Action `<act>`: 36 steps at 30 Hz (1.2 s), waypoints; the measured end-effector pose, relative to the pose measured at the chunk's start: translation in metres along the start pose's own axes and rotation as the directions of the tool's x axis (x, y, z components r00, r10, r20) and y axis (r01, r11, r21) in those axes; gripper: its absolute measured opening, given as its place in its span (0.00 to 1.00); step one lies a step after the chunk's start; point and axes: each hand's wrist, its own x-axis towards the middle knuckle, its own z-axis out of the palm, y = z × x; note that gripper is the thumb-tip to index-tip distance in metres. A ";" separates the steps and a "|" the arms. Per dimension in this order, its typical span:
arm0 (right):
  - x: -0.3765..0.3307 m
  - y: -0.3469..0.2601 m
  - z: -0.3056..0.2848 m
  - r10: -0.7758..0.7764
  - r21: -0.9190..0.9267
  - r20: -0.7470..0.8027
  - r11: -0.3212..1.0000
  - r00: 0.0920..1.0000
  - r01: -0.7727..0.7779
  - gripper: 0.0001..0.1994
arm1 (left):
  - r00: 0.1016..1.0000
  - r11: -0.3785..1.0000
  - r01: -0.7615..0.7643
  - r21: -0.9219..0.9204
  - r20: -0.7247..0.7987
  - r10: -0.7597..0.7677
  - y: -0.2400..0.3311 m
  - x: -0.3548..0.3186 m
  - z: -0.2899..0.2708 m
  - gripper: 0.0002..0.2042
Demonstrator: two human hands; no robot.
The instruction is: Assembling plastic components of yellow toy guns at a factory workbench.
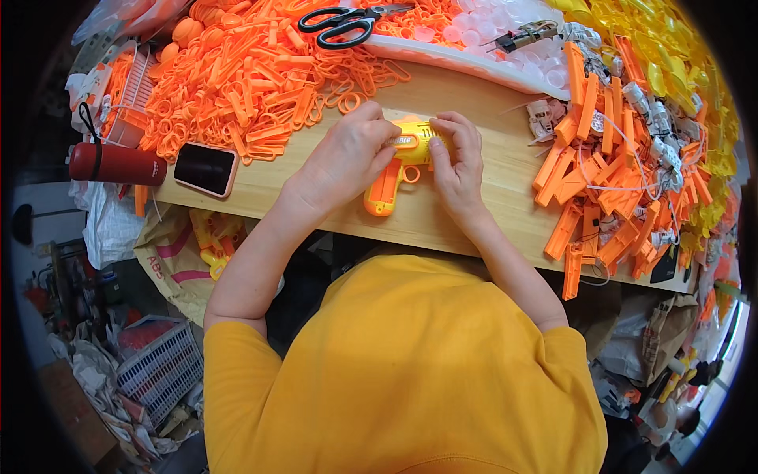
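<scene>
A yellow and orange plastic toy gun lies on its side on the wooden table in front of me, its orange grip pointing toward me. My left hand is closed at the gun's left end, thumb and fingers pinched together against it. Whether a small part sits in that pinch is hidden by the fingers. Around the gun's right end, my right hand is closed, with the thumb on the near side and the fingers over the far side. An orange trigger ring shows between the hands.
A heap of orange plastic parts covers the back left, with black-handled scissors on it. Left are a phone and red bottle. Orange handle pieces with wired motors crowd the right; yellow shells lie behind.
</scene>
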 end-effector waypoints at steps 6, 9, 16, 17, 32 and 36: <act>0.001 -0.006 0.013 0.056 -0.004 -0.098 0.998 0.994 -0.057 0.11 | 1.000 1.000 0.007 0.024 -0.010 -0.007 0.001 -0.001 -0.002 0.07; 0.001 -0.005 0.013 0.040 -0.010 -0.109 0.999 0.993 -0.042 0.13 | 0.997 0.996 0.079 -0.044 -0.006 -0.080 -0.012 -0.007 -0.007 0.10; -0.001 -0.003 0.016 -0.007 -0.020 -0.126 1.000 0.992 0.004 0.14 | 0.703 0.484 0.706 -0.517 0.429 -0.567 -0.028 -0.004 -0.012 0.20; -0.001 -0.004 0.016 -0.006 -0.018 -0.119 1.000 0.993 0.004 0.14 | 0.700 0.478 0.708 -0.519 0.429 -0.571 -0.029 -0.004 -0.010 0.20; -0.014 -0.015 -0.024 0.313 0.830 0.228 0.432 0.922 -0.352 0.38 | 0.811 0.127 0.494 -0.860 0.404 -0.422 -0.029 -0.039 0.023 0.19; -0.008 -0.026 -0.021 0.262 0.795 0.332 0.440 0.906 -0.418 0.42 | 0.817 -0.053 0.505 -0.861 0.497 -0.294 -0.015 -0.032 0.021 0.18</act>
